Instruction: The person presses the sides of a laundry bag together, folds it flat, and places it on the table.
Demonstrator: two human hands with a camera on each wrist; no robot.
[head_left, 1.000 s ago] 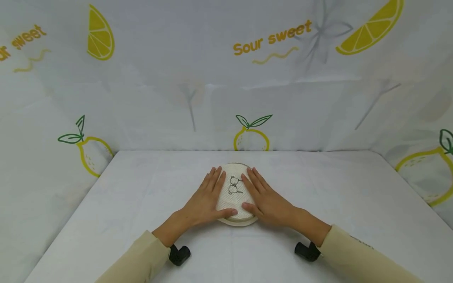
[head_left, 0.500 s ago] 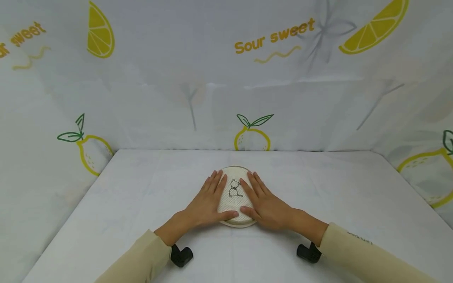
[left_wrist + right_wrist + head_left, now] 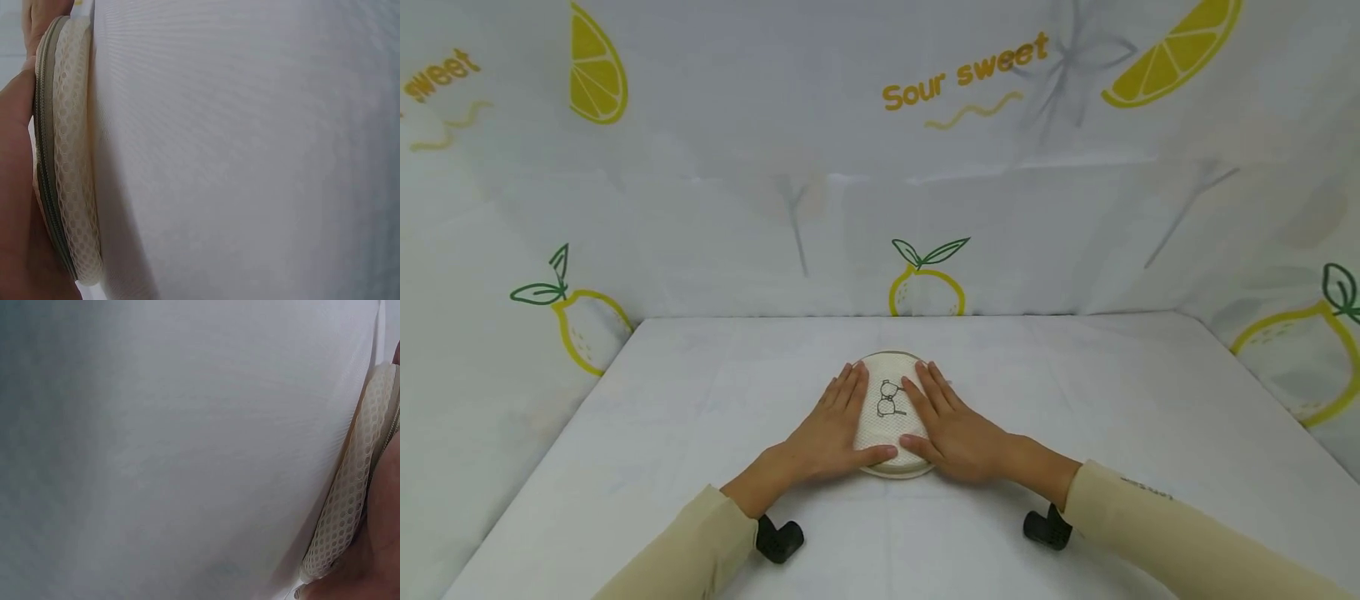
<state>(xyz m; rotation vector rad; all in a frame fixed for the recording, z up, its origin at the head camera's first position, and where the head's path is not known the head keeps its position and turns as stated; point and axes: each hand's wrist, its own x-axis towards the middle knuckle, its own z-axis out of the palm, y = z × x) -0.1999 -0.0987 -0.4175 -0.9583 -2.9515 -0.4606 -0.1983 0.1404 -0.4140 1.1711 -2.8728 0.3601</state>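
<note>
A round cream mesh laundry bag (image 3: 880, 429) lies on the white-covered table, with a dark line drawing printed on its top. Both hands rest on it with fingers spread. My left hand (image 3: 827, 437) covers its left side, thumb along the near rim. On the opposite side, my right hand (image 3: 966, 437) lies over the edge, its index finger beside the drawing. The left wrist view shows honeycomb mesh (image 3: 74, 169) around the bag's side and a zipper (image 3: 45, 150) running above it. From the right wrist, the bag's mesh side (image 3: 344, 500) appears beneath the hand.
The white cloth-covered table (image 3: 1075, 392) spreads out around the bag. A white curtain (image 3: 722, 225) printed with lemons and lettering hangs behind and at both sides. Black wrist-camera mounts (image 3: 781, 542) stick out below the sleeves.
The bag and both hands have shifted slightly toward the person. The hands keep the same spread on the bag, and the head view has moved a little.
</note>
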